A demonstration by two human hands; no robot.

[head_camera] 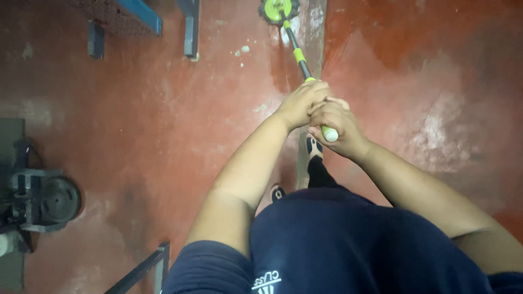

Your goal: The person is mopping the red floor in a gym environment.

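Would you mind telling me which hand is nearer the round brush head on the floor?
Left. The left hand grips the pole further down, closer to the brush head; the right hand holds the pole's white top end, behind it.

Bare forearms, a navy short-sleeved shirt (348, 245) with white print, dark shoes (313, 147).
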